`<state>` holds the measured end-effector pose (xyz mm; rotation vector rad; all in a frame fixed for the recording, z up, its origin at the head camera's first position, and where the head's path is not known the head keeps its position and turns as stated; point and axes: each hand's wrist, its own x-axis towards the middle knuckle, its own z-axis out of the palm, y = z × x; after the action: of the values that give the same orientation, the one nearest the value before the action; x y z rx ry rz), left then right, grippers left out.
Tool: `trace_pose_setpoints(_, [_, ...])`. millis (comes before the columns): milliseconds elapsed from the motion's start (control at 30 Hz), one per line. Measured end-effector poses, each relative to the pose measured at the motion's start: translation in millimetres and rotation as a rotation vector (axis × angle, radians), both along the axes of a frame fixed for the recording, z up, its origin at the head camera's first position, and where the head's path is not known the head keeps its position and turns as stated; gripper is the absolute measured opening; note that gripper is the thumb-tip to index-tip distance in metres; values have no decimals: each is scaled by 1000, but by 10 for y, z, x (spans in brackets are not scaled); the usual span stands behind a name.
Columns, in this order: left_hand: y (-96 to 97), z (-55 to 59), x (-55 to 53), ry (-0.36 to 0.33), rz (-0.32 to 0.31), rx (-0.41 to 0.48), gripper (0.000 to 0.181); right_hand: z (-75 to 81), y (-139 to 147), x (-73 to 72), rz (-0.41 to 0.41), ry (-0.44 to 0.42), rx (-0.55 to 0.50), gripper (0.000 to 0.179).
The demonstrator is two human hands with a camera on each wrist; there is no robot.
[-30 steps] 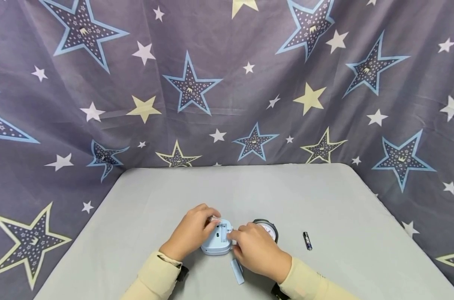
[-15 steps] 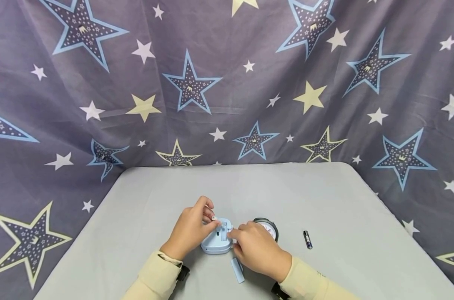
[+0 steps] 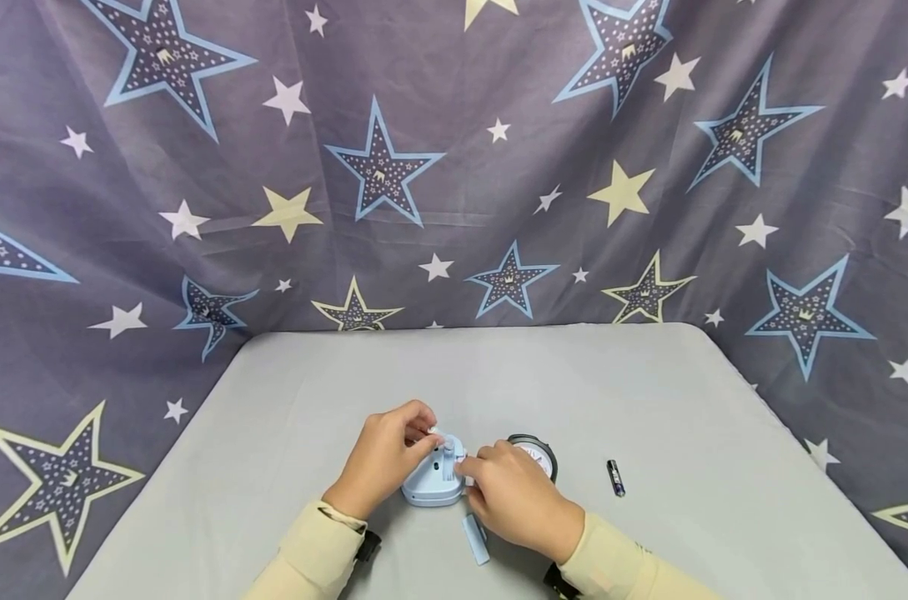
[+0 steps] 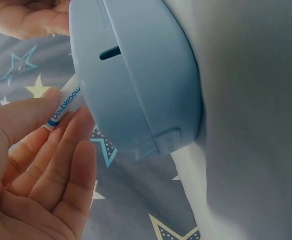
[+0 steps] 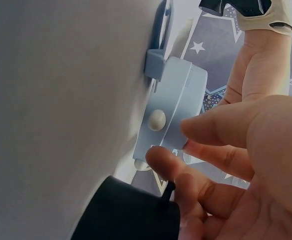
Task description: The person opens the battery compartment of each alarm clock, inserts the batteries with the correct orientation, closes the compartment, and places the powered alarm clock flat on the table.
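Observation:
A light blue rounded device (image 3: pixel 429 487) lies on the grey table, its battery compartment uncovered and facing up. Over its far left edge, my left hand (image 3: pixel 378 460) pinches a white battery (image 4: pixel 66 104) between thumb and fingers. The left wrist view shows "Doublepow" lettering on it; its far end is hidden behind the device. My right hand (image 3: pixel 517 502) grips the device's right side with thumb and fingers. A white knob (image 5: pixel 156 120) shows on the device in the right wrist view. Just nearer lies a light blue battery cover (image 3: pixel 475 540).
Behind my right hand is a round dark-rimmed clock (image 3: pixel 553 463), partly covered by the hand. Farther right on the table (image 3: pixel 333 375) lies a dark battery (image 3: pixel 614 478). A star-patterned curtain (image 3: pixel 438 150) hangs around the back and sides.
The left hand lifted and tilted the white battery so its end showed, then lowered it toward the compartment's far end. The right hand has kept its grip on the device.

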<state>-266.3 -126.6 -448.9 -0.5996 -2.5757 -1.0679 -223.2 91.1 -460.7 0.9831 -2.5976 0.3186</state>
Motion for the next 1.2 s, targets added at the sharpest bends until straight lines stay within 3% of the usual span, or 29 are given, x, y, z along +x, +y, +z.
trace_pose_setpoints(333, [34, -12, -24, 18, -21, 4, 12, -5, 1, -10, -1, -3, 5, 15])
trace_pose_setpoints(600, [47, -13, -8, 56, -22, -38, 15, -12, -1, -9, -5, -7, 6, 16])
trace_pose_setpoints(1200, [94, -68, 32, 65, -62, -59, 17, -25, -8, 1, -2, -20, 20, 19])
